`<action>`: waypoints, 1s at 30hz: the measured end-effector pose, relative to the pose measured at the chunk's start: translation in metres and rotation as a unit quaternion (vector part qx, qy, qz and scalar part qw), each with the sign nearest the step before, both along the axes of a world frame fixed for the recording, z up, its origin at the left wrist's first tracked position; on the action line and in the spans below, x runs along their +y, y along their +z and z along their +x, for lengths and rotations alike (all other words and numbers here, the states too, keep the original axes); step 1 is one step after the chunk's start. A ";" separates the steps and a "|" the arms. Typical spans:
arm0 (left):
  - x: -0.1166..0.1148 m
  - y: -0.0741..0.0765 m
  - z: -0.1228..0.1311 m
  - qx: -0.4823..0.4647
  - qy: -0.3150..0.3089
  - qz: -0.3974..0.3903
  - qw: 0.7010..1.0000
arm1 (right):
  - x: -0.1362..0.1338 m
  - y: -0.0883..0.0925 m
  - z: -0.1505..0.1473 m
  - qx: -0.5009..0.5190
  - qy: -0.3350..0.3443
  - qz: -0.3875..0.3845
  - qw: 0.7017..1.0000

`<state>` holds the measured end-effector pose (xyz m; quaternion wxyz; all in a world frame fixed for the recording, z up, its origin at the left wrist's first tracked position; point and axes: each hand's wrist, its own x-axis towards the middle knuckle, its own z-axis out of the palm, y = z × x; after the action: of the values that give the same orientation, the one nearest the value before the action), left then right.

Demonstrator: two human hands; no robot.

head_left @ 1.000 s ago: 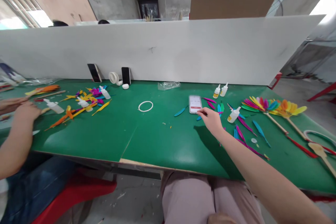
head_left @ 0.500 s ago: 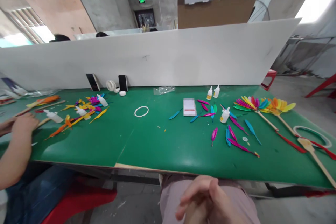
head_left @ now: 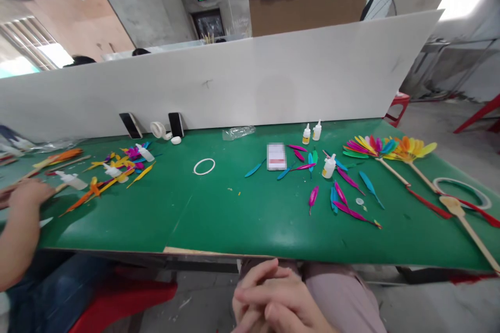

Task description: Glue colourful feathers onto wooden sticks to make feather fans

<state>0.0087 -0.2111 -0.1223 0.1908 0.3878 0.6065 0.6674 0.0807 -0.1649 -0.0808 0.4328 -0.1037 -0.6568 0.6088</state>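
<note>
My left hand (head_left: 250, 291) and my right hand (head_left: 291, 303) are clasped together over my lap, below the table's front edge. The fingers of both are folded around each other, and no object shows in them. The lower parts of the hands are cut off by the frame. Beyond them on the green table (head_left: 234, 223) lie loose pink feathers (head_left: 313, 196) and blue feathers (head_left: 371, 188). A white glue bottle (head_left: 328, 166) stands among these, with two more small bottles (head_left: 306, 135) farther back. A phone (head_left: 276, 157) with a blurred screen lies left of the feathers.
At right lie feather fans (head_left: 377, 146) on wooden sticks, a wooden paddle-shaped piece (head_left: 453, 205) and white rings (head_left: 484, 200). A thin white ring (head_left: 204, 166) lies mid-table. A co-worker's arm (head_left: 23, 213) reaches in at left near orange feathers (head_left: 78, 203). A white partition (head_left: 219, 88) stands behind.
My hands have shifted left and folded more tightly together; before, the fingers were more loosely placed. The camera view has turned slightly. Things on the table appear unmoved.
</note>
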 end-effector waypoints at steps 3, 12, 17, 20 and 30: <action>0.008 0.008 -0.014 -0.004 -0.032 0.009 0.999 | 0.000 0.002 0.011 -0.067 -0.048 0.044 0.996; 0.027 0.025 -0.047 0.268 -0.210 0.160 0.927 | 0.015 0.010 0.043 -0.153 -0.061 0.216 0.962; 0.030 0.027 -0.037 0.318 -0.281 0.171 0.889 | 0.012 0.015 0.054 -0.203 -0.113 0.240 0.943; 0.032 0.028 -0.032 0.339 -0.268 0.173 0.885 | 0.010 0.014 0.056 -0.225 -0.145 0.244 0.932; 0.048 0.062 -0.028 0.483 -0.227 0.254 0.806 | 0.012 0.014 0.084 -0.169 -0.182 0.117 0.962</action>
<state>-0.0195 -0.1628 -0.0601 -0.0858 0.8216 0.3236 0.4613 0.1644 -0.1526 -0.0666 0.4281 -0.2716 -0.7568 0.4125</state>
